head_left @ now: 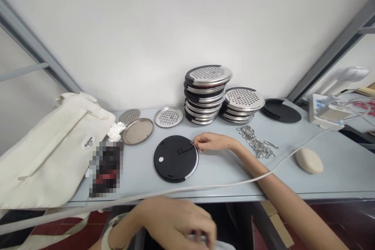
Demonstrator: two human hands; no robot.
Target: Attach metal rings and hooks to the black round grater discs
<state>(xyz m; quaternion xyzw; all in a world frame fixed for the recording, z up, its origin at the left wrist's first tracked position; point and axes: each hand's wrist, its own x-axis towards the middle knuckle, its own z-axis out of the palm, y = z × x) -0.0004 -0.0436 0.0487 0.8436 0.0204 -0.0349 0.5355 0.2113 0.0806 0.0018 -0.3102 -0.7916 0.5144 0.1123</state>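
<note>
Evidently, our right hand (209, 141) pinches a clip (192, 143) at the right edge of the disc (172, 160), which lies flat on the table (228, 170), probably for steadiness. Our left hand (178, 220) is blurred; we cannot tell its grip. More clips (259, 146) lie nearby, perhaps for reach.

We've a blk disc (175, 160) flat on worktop (222, 168), white dot (161, 159) nr L edge; metal hook (192, 143) at upper R edge.

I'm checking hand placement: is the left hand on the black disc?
No: the left hand is in front of the table, and only the right hand is at the disc.
</note>
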